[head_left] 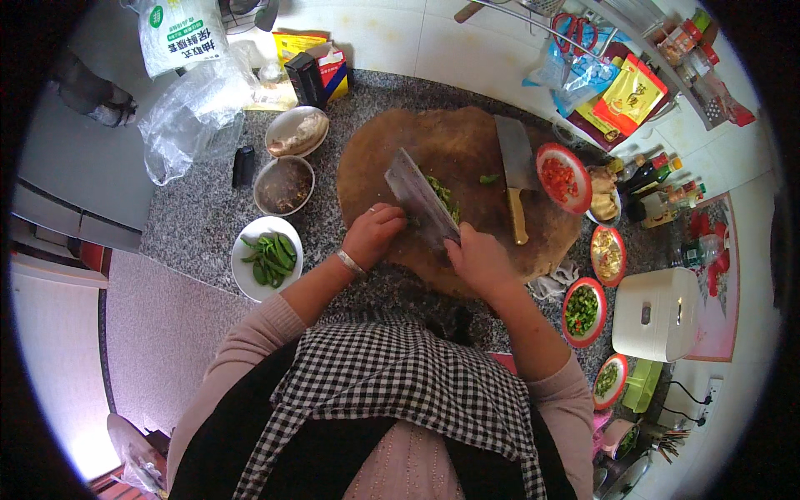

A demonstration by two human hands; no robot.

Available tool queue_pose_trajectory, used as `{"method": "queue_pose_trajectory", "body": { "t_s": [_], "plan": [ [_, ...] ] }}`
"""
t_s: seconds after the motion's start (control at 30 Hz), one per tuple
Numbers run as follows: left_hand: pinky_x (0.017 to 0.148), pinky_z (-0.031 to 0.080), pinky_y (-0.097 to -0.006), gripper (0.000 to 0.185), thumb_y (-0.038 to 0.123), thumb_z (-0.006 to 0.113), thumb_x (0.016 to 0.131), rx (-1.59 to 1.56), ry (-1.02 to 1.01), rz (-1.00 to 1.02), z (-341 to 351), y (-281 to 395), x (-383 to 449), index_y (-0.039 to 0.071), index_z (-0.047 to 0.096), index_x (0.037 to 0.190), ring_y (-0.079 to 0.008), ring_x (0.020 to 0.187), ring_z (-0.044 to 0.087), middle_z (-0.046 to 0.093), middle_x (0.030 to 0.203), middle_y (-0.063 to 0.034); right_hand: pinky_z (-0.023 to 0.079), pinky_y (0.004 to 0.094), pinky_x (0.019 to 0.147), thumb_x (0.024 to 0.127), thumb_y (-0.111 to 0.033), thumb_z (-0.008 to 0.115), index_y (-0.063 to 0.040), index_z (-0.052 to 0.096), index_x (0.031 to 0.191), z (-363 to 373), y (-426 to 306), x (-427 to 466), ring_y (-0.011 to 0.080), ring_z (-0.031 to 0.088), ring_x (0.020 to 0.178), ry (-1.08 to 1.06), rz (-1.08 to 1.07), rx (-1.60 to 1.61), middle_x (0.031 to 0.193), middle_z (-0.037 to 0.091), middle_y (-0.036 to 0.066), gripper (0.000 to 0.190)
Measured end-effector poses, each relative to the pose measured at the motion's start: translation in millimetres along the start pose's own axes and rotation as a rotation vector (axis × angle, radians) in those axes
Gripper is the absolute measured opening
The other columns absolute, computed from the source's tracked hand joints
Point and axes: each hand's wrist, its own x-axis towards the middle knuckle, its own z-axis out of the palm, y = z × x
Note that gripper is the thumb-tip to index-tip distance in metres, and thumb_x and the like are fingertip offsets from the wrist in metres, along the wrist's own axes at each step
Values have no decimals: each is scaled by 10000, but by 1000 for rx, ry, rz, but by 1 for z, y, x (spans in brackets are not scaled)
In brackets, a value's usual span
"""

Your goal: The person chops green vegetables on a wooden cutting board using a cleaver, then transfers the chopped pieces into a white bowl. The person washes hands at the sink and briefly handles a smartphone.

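My right hand (484,259) grips a cleaver (420,197) by its handle end, the blade slanting up and left over a thick round wooden chopping board (381,150). Chopped green pepper (441,195) lies along the blade's right side. My left hand (374,236) rests at the board's left edge, fingers bent and close to the blade; a dark green bit shows by the fingertips, but whether they hold it is hidden. Farther right on the board lies a second cleaver (517,156) with a yellow handle, a small green piece (489,179) to its left.
Left stands a white bowl of green peppers (270,259), below two bowls (284,185) (297,131). Red-rimmed plates of chopped red pepper (560,177), garlic-like pieces (607,255) and chopped greens (582,311) line the right, near bottles (650,178) and a white rice cooker (653,314).
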Motion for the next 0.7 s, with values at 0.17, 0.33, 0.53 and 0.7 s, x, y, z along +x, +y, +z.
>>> {"method": "queue_pose_trajectory", "body": {
  "t_s": [0.17, 0.33, 0.53, 0.7],
  "plan": [
    [764, 493, -366, 144, 48, 558, 688, -1, -31, -9, -2, -1, -2, 61, 570, 831, -291, 912, 567, 584, 958, -98, 509, 482, 649, 896, -293, 510, -36, 485, 902, -14, -7, -11, 381, 637, 710, -35, -5, -15, 745, 638, 194, 259],
    [755, 487, -386, 111, 64, 584, 702, -45, -10, -10, -2, -1, -1, 76, 578, 812, -306, 888, 575, 588, 910, -86, 508, 481, 652, 898, -281, 507, -37, 489, 901, -16, -9, -16, 376, 638, 715, -55, -33, -39, 751, 640, 188, 244],
    [779, 491, -357, 154, 54, 564, 668, 3, -50, 29, -2, 1, 2, 69, 552, 820, -290, 913, 567, 579, 949, -85, 506, 486, 658, 896, -291, 510, -35, 502, 905, -13, -14, -8, 389, 635, 734, -43, -35, 28, 760, 642, 189, 256],
    [780, 484, -386, 166, 68, 613, 702, 25, -74, 20, -1, -2, 1, 79, 588, 866, -308, 894, 569, 593, 942, -90, 488, 509, 687, 893, -308, 511, -27, 507, 932, 0, -4, 3, 406, 621, 778, -10, 51, 75, 798, 635, 223, 284]
  ]
}}
